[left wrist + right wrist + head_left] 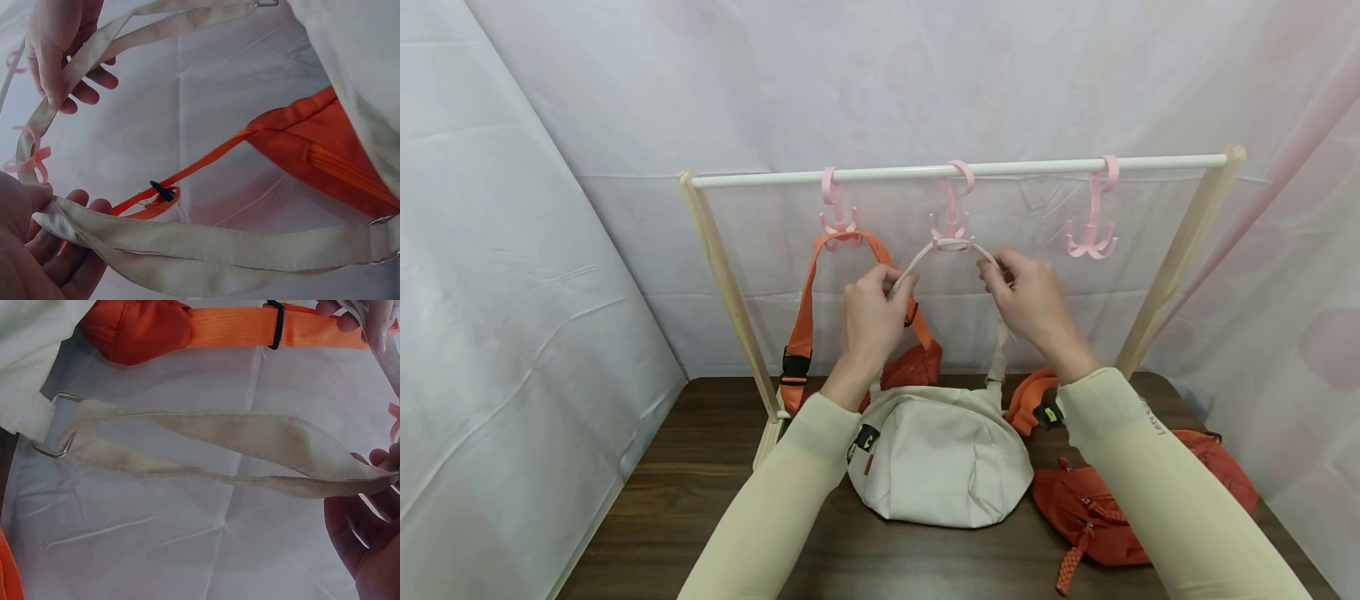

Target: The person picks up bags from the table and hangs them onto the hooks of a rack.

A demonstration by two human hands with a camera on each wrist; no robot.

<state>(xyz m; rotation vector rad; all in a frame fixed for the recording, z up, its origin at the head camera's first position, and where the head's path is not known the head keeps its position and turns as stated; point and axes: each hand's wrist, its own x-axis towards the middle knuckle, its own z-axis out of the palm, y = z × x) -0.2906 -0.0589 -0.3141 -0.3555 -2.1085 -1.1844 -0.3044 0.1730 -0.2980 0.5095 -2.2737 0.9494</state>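
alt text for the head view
A person's left hand and right hand pinch the strap of a cream bag at the middle pink hook. An orange strap hangs on the left hook; a red bag lies on the table.

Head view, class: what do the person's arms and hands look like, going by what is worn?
The left sleeve and right sleeve are long and pale yellow. Small dark lettering, not fully readable, runs along the right one near its end. The left hand and right hand are bare: no gloves or rings show.

Left fingers (882, 276) and right fingers (997, 282) pinching cream strap (913, 267), middle pink hook (951, 222) between, cream bag (940, 458) below
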